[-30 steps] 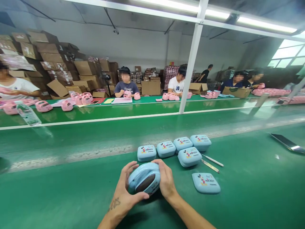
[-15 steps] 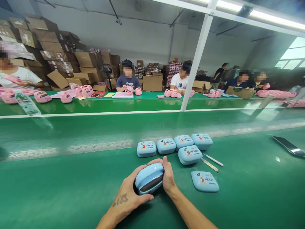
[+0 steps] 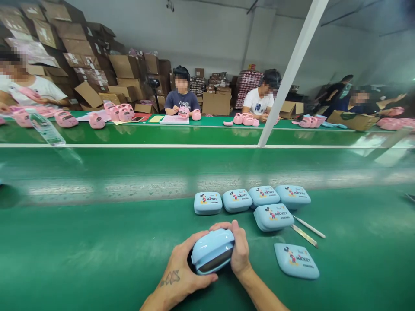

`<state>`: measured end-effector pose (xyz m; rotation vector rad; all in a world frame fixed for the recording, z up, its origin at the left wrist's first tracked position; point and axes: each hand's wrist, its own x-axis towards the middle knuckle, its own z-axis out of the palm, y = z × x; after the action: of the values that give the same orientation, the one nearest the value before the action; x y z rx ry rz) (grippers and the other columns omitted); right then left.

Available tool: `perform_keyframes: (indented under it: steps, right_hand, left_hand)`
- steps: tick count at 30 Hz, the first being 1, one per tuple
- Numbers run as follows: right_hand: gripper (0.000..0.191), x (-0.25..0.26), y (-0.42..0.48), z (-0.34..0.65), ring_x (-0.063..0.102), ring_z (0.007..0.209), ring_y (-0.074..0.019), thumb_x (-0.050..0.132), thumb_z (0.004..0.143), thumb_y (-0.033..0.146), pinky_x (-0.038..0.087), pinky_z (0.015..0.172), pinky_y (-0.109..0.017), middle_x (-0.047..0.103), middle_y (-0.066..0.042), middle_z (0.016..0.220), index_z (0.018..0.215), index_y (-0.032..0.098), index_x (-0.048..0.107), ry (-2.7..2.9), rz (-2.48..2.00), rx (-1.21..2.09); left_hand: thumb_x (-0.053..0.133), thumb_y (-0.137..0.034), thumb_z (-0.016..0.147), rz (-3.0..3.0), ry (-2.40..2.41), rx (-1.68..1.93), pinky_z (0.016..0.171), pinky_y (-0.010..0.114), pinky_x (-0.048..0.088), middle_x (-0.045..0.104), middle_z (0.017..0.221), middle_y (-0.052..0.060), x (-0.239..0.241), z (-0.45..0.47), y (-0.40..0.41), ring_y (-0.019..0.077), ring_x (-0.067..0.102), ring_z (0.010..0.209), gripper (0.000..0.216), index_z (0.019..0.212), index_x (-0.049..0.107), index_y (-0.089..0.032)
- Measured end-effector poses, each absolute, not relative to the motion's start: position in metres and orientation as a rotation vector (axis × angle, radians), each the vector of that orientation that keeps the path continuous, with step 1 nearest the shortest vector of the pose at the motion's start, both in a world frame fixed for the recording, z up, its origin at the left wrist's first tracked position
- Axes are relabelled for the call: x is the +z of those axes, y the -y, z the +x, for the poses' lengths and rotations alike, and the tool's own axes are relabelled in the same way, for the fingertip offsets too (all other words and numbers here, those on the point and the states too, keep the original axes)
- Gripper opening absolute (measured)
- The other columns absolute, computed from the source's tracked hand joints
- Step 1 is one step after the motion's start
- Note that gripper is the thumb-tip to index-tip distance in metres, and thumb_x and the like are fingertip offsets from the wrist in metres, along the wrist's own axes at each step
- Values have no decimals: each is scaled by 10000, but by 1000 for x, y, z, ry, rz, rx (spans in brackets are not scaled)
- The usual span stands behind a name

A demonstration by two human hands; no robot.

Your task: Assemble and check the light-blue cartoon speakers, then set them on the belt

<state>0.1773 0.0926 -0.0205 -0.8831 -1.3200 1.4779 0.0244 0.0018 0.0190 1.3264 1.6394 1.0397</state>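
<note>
Both of my hands grip one light blue plastic case with a dark slot along its lower edge, held just above the green table. My left hand cups it from the left and below. My right hand wraps its right end, fingers curled over the top. Behind it lies a row of several blue lids with a cartoon mouse print, and one more blue lid lies to the right.
Two thin metal tools lie right of the lids. A conveyor belt runs across beyond them, with a white post. Across it, several people sit with pink cases; cardboard boxes are stacked behind. A water bottle lies at left.
The case has turned in my hands, its dark slot now facing down and toward me. The view has tilted down and swung slightly left.
</note>
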Motion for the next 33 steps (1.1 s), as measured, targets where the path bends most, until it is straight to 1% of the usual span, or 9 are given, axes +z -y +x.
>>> perform_keyframes:
  steps: [3, 5, 7, 9, 12, 14, 20, 26, 33]
  right_hand:
    - [673, -15, -96, 177, 717, 931, -266, 339, 947, 689, 553, 899, -388, 781, -106, 936, 888, 181, 777, 1321, -762, 1523]
    - [660, -6, -96, 179, 687, 1106, -291, 398, 908, 717, 536, 1003, -424, 748, -115, 1156, 1139, 194, 727, 1347, -640, 1569]
    - [794, 2, -91, 182, 579, 1315, -318, 521, 833, 752, 465, 1125, -468, 615, -119, 1413, 1424, 222, 533, 1429, -494, 1628]
    - [991, 7, -83, 184, 496, 1405, -341, 661, 752, 739, 421, 1170, -496, 501, -133, 1529, 1547, 237, 347, 1549, -421, 1644]
    - [1041, 10, -70, 185, 501, 1400, -357, 780, 698, 660, 434, 1166, -506, 508, -152, 1520, 1549, 250, 341, 1653, -537, 1518]
    - [981, 12, -64, 185, 549, 1355, -355, 821, 679, 612, 445, 1160, -501, 561, -142, 1473, 1504, 267, 418, 1684, -578, 1428]
    - [858, 29, -63, 187, 651, 1230, -287, 873, 668, 497, 524, 1088, -388, 655, -60, 1358, 1427, 347, 501, 1710, -455, 1288]
    - [849, 28, -62, 186, 647, 1235, -308, 858, 674, 535, 522, 1094, -416, 644, -93, 1368, 1419, 298, 528, 1715, -469, 1253]
    - [863, 28, -62, 186, 645, 1239, -283, 874, 670, 514, 521, 1091, -377, 639, -58, 1379, 1434, 353, 506, 1717, -445, 1184]
  left_hand:
    - [882, -216, 480, 1258, -1572, 1138, 1033, 449, 502, 740, 1219, 63, 15, 22, -3, 327, 676, 1088, 751, 1198, 665, -262]
    - [914, -233, 464, 1070, -1428, 1273, 1017, 437, 512, 731, 1236, 78, 14, 19, -2, 337, 666, 1127, 763, 1184, 662, -251]
    - [934, -280, 491, 784, -1202, 1418, 984, 403, 526, 742, 1235, 68, 16, 17, 1, 333, 657, 1170, 755, 1193, 658, -267]
    - [927, -330, 539, 529, -977, 1488, 925, 366, 542, 769, 1209, 39, 20, 16, 5, 320, 666, 1176, 687, 1180, 681, -306]
    - [919, -364, 555, 397, -785, 1473, 863, 342, 548, 796, 1162, 12, 24, 17, 12, 326, 681, 1154, 525, 1055, 762, -322]
    - [924, -354, 539, 402, -728, 1441, 930, 369, 532, 806, 1126, 10, 24, 17, 14, 344, 672, 1167, 464, 981, 793, -302]
    - [935, -306, 489, 395, -679, 1406, 1060, 429, 471, 809, 1099, -19, 23, 16, 15, 359, 653, 1196, 666, 1129, 756, -353]
    - [915, -291, 518, 400, -646, 1379, 1066, 405, 465, 815, 1078, -35, 16, 13, 16, 333, 655, 1195, 507, 1008, 803, -356]
    - [913, -278, 515, 395, -630, 1382, 1073, 430, 465, 818, 1064, -13, 10, 12, 16, 352, 655, 1199, 517, 1017, 802, -331]
